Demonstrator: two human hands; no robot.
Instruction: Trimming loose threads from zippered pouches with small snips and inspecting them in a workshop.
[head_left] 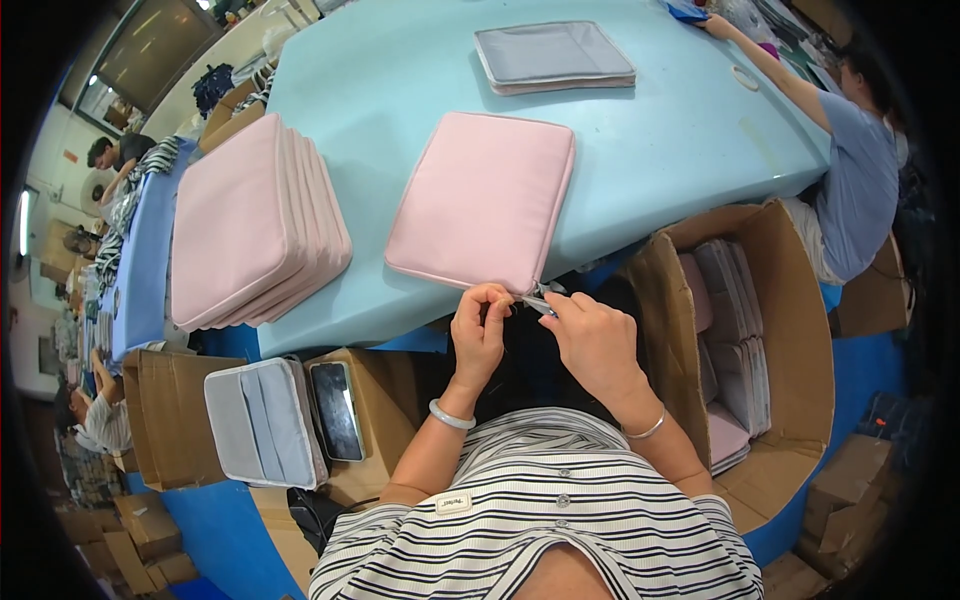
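Note:
A pink zippered sleeve (480, 195) lies on the pale blue table, its near corner at the edge. My left hand (480, 335) pinches something small at that corner, apparently the zipper end. My right hand (595, 345) is closed on a small silver tool (540, 303), like snips, whose tip meets the same spot by my left fingertips; exactly what it grips there is too small to tell. A stack of several pink sleeves (232, 225) stands on the table to the left, and a grey sleeve (553, 52) lies toward the back.
An open carton (795, 390) holding sleeves is at my right. At lower left a grey-blue sleeve (240, 420) and a phone (336, 410) rest on cardboard. A co-worker (840, 190) reaches across the right end of the table (380, 75); other people work along the left.

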